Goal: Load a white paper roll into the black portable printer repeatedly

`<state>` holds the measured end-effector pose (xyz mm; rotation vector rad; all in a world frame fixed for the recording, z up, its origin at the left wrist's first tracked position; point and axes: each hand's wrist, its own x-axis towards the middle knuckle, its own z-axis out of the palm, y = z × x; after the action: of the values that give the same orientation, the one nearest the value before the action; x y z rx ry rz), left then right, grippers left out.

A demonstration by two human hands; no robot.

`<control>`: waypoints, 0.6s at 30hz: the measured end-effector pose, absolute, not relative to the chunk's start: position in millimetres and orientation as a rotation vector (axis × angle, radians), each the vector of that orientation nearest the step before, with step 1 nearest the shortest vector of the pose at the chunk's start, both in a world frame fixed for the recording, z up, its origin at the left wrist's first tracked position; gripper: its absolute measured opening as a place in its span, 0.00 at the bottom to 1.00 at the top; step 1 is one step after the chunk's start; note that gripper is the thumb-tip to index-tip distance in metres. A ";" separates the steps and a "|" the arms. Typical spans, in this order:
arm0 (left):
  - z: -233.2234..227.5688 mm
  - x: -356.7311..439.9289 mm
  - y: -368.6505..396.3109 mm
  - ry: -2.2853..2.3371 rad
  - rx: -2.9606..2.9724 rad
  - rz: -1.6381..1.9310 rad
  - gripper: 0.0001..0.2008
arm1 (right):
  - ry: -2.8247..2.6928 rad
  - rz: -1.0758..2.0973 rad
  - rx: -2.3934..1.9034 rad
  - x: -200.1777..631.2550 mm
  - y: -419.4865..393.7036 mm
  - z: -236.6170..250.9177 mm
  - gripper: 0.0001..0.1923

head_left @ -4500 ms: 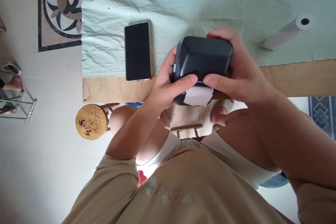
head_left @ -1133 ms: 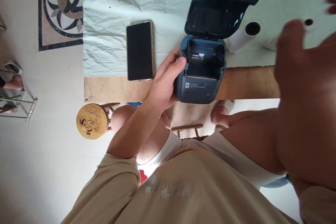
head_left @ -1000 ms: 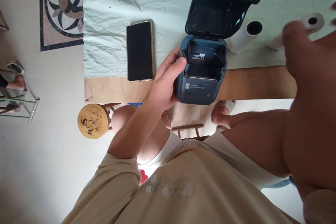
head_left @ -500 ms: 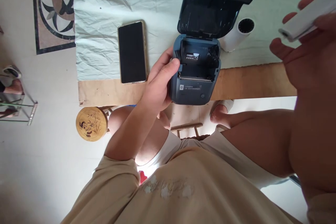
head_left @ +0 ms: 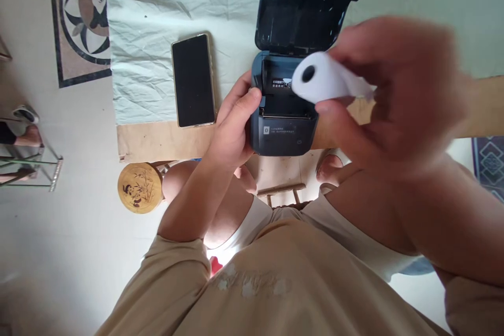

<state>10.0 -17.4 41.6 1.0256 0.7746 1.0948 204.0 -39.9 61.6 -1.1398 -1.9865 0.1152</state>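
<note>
A dark blue label printer [head_left: 281,134] rests at the near edge of the table, its black lid [head_left: 301,16] swung up and away from me. My left hand [head_left: 238,115] grips the printer's left side, thumb on the top rim by the paper bay. Between the thumb and fingers of my right hand [head_left: 405,94], blurred by motion, is a white paper roll [head_left: 326,81] with a dark hole in its end. The roll is over the right part of the bay and hides some of it; whether it touches the printer I cannot tell.
Left of the printer a smartphone [head_left: 194,80] lies on the pale green cloth [head_left: 145,52]. The table's bare wooden edge [head_left: 165,142] runs along the front. A round wooden stool [head_left: 140,188] stands below at the left. Another person's foot [head_left: 31,135] shows at the far left.
My right hand has brought the paper roll from the far right leftward to the printer bay. My left hand keeps its hold on the printer. The white cylinder behind the printer is now hidden.
</note>
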 end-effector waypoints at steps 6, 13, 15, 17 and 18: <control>36.2 7.1 -16.6 0.776 1.101 1.091 0.16 | -2.102 -0.158 -1.096 181.1 -33.2 62.4 0.15; 33.9 4.6 -18.3 0.750 1.059 1.084 0.17 | -2.014 -0.163 -1.115 177.9 -31.2 57.6 0.13; 34.0 4.5 -18.4 0.745 1.052 1.090 0.16 | -2.022 -0.152 -1.128 177.9 -30.1 57.7 0.12; 34.4 4.8 -18.5 0.740 1.055 1.094 0.14 | -2.017 -0.162 -1.115 178.4 -29.1 57.7 0.11; 34.7 4.9 -18.6 0.740 1.060 1.092 0.14 | -2.015 -0.171 -1.115 178.8 -28.6 57.5 0.11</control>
<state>4.9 -18.6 34.7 1.0602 0.7396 1.0922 178.8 -28.6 57.5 -1.1153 -2.0147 -0.1709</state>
